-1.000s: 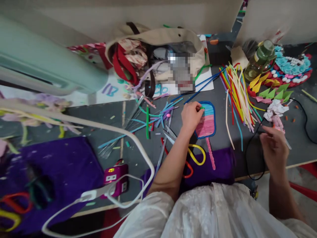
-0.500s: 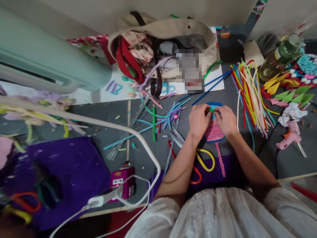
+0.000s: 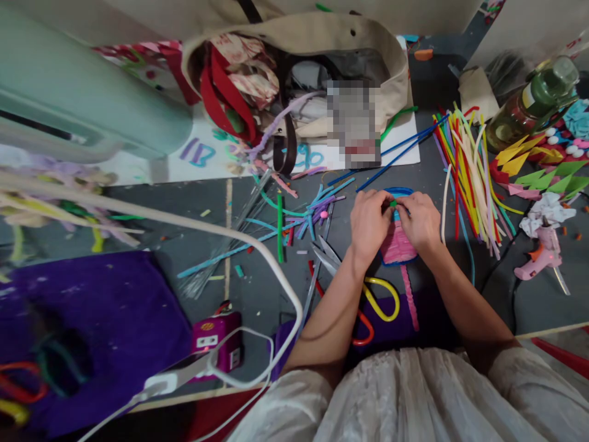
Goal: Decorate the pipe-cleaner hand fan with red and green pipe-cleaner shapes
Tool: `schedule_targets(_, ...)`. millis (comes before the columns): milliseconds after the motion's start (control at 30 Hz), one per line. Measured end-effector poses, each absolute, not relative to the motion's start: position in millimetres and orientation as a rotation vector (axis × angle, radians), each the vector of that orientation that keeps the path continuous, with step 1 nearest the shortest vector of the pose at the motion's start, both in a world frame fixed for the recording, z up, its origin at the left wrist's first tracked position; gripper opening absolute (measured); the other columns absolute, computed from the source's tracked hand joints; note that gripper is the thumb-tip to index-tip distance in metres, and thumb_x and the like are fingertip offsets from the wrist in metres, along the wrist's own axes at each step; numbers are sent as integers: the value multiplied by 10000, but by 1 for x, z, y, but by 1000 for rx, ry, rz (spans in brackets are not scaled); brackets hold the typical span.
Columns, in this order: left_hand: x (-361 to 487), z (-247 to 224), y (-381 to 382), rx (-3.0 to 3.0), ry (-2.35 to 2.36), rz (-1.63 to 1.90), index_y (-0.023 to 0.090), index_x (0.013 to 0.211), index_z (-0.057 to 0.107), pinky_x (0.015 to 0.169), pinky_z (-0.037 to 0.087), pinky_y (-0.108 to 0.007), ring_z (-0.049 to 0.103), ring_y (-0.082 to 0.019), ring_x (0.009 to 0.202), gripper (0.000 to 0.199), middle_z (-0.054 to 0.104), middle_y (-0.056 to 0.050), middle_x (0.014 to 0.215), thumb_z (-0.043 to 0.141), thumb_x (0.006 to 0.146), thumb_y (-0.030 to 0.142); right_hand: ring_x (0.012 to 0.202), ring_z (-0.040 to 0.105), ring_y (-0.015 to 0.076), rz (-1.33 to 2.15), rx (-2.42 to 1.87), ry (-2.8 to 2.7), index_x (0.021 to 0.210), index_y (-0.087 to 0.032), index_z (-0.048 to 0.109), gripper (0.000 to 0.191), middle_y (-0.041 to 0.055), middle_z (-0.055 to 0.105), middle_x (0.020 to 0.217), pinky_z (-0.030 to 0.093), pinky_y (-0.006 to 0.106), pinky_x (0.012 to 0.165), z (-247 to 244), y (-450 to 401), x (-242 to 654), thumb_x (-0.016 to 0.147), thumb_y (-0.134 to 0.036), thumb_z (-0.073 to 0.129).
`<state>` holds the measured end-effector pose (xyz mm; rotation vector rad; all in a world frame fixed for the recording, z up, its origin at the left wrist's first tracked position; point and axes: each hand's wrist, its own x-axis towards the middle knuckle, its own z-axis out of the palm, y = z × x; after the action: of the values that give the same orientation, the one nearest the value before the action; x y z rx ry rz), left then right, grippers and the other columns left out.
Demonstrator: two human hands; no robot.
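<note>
My left hand (image 3: 370,216) and my right hand (image 3: 420,218) meet over a popsicle-shaped pipe-cleaner piece (image 3: 397,245). It has a pink body, a blue border and a pink stick pointing towards me. Between my fingertips is a small green pipe-cleaner piece (image 3: 393,203), pinched from both sides; its full shape is hidden. Both hands are closed, and they cover much of the popsicle's upper part. Under my left forearm lie scissors (image 3: 383,299) with yellow and red handles, blades open.
A bundle of coloured pipe cleaners (image 3: 473,178) lies right of my hands, beside a pink glue gun (image 3: 543,255) and a green bottle (image 3: 529,104). Behind stands a canvas bag (image 3: 396,80). On the left, a white cable (image 3: 257,242) arches above a purple power socket (image 3: 218,341).
The view has shifted slightly, so things on the left sit further left. Both hands stay over the popsicle piece, with small finger movements around the green piece.
</note>
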<state>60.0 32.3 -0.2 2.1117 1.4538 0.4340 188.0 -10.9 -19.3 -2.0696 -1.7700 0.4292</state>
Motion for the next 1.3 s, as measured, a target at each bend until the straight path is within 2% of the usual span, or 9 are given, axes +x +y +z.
schedule_targets(333, 62, 2, 34, 2083, 1460, 392, 240, 971, 654, 869, 439, -383, 562, -255, 993, 158, 705, -47, 986, 595, 858, 147, 914, 508, 257, 335, -2013, -1847, 1018, -232, 726, 297, 99, 649, 958, 431, 361, 763, -19, -6, 189, 957, -268, 437)
schedule_targets(767, 64, 3, 32, 2135, 1496, 409, 220, 969, 636, 894, 430, -399, 546, -271, 1028, 123, 686, -70, 1019, 566, 880, 171, 929, 506, 263, 350, -1999, -1848, 1053, -232, 715, 292, 100, 641, 984, 428, 364, 766, -22, -4, 191, 955, -272, 443)
schedule_targets(1033, 64, 0, 31, 2074, 1495, 440, 238, 1124, 606, 910, 430, -396, 547, -272, 1051, 261, 703, -58, 1048, 565, 877, 164, 947, 515, 269, 351, -2005, -1835, 1060, -223, 710, 297, 103, 646, 990, 438, 372, 789, -21, -4, 190, 955, -268, 436)
schedule_targets(1300, 64, -1, 33, 2070, 1459, 447, 231, 992, 639, 879, 431, -388, 554, -259, 1008, 156, 696, -56, 1025, 585, 866, 158, 964, 515, 276, 380, -2022, -1814, 1018, -199, 679, 256, 113, 630, 1010, 429, 391, 838, -19, -4, 191, 940, -250, 440)
